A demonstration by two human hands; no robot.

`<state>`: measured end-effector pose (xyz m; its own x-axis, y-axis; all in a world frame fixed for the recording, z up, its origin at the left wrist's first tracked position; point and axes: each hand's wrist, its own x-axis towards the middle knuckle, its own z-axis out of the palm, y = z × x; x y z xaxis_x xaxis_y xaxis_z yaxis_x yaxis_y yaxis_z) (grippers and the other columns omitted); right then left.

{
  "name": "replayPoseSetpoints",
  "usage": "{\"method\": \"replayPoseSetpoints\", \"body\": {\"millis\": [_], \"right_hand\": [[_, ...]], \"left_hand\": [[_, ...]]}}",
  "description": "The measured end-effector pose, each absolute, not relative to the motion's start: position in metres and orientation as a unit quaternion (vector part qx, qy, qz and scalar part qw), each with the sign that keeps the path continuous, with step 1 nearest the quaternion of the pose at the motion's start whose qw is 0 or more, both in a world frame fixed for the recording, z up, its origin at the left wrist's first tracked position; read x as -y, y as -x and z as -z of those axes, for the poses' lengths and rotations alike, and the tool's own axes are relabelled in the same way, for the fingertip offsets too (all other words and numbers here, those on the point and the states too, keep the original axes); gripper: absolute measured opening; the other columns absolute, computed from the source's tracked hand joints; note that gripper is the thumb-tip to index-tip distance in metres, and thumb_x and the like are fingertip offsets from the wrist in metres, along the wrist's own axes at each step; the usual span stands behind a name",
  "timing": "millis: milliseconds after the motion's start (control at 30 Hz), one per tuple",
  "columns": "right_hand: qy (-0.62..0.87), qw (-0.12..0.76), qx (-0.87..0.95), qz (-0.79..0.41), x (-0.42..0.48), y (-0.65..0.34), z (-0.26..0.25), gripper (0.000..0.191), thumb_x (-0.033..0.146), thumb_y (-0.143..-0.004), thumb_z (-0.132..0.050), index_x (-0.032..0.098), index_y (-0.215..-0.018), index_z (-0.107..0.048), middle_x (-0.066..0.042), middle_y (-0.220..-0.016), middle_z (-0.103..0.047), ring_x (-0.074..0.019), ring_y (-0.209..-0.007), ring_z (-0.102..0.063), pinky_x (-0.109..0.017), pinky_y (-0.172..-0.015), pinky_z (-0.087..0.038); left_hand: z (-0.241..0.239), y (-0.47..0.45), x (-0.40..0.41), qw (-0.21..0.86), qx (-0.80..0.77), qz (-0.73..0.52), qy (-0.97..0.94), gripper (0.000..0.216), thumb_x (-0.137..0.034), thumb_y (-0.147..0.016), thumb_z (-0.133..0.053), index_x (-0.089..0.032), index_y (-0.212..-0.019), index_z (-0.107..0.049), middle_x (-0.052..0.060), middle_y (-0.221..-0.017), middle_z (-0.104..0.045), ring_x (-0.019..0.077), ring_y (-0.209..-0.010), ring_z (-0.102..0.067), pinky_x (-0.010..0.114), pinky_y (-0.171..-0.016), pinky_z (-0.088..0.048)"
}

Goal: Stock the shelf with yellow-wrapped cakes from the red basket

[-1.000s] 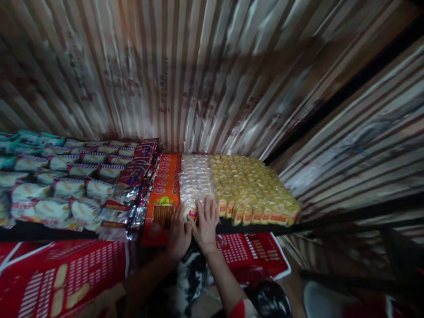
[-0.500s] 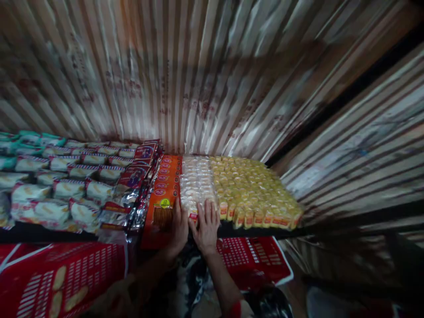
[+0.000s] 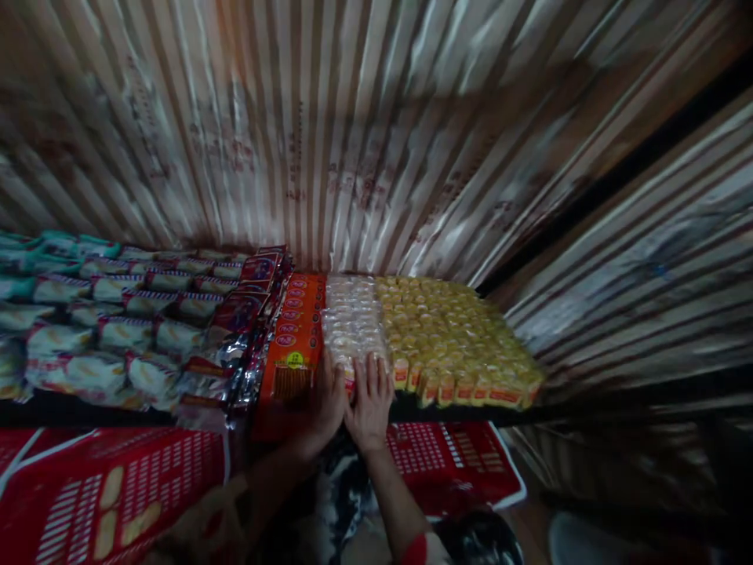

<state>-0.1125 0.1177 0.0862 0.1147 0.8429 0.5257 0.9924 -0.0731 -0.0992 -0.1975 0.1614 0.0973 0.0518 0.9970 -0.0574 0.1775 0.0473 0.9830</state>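
Observation:
My left hand (image 3: 327, 400) and my right hand (image 3: 369, 399) rest side by side on the front edge of a dark shelf (image 3: 459, 408). Both lie flat with fingers stretched out against the front of a row of pale clear-wrapped packets (image 3: 351, 322). The left hand sits between that row and an orange biscuit box (image 3: 292, 345). To the right of my right hand stand rows of small yellow packets (image 3: 452, 333).
White and red snack packs (image 3: 111, 337) and shiny dark red packets (image 3: 238, 322) fill the shelf's left part. Red printed cartons (image 3: 106, 486) sit below the shelf, another red carton (image 3: 452, 463) under the right side. A corrugated metal wall (image 3: 353, 133) stands behind.
Both hands have shifted slightly right and forward along the shelf edge with the view; they stay pressed on the pale packet row.

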Motion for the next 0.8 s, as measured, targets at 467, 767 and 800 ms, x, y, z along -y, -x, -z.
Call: {"method": "replayPoseSetpoints", "body": {"millis": [467,767,800], "right_hand": [[0.716,0.237,0.633,0.172,-0.119,0.116,-0.09,0.054,0.04,-0.086,-0.047,0.019,-0.135,-0.04,-0.012,-0.147,-0.03,-0.0291,-0.137,-0.018,-0.051,-0.106,-0.018],[0.711,0.245,0.635,0.175,-0.118,0.115,-0.09,0.052,0.04,-0.085,-0.047,0.02,-0.133,-0.043,-0.012,-0.146,-0.03,-0.03,-0.136,-0.019,-0.053,-0.105,-0.019],[0.71,0.246,0.636,0.175,-0.118,0.115,-0.09,0.052,0.04,-0.085,-0.047,0.02,-0.133,-0.042,-0.012,-0.146,-0.03,-0.0299,-0.136,-0.018,-0.053,-0.105,-0.019]], "left_hand": [[-0.092,0.2,-0.214,0.468,-0.519,-0.495,-0.517,0.048,-0.032,-0.093,-0.028,-0.013,-0.137,-0.033,0.012,-0.148,-0.026,0.0174,-0.137,-0.022,0.036,-0.115,-0.017],[-0.09,0.192,-0.209,0.477,-0.519,-0.487,-0.516,0.051,-0.038,-0.094,-0.024,-0.015,-0.139,-0.028,0.008,-0.15,-0.025,0.0145,-0.139,-0.017,0.03,-0.115,-0.015],[-0.09,0.192,-0.208,0.472,-0.517,-0.492,-0.518,0.051,-0.038,-0.094,-0.024,-0.015,-0.139,-0.028,0.008,-0.15,-0.024,0.0149,-0.139,-0.017,0.03,-0.115,-0.015]]}}
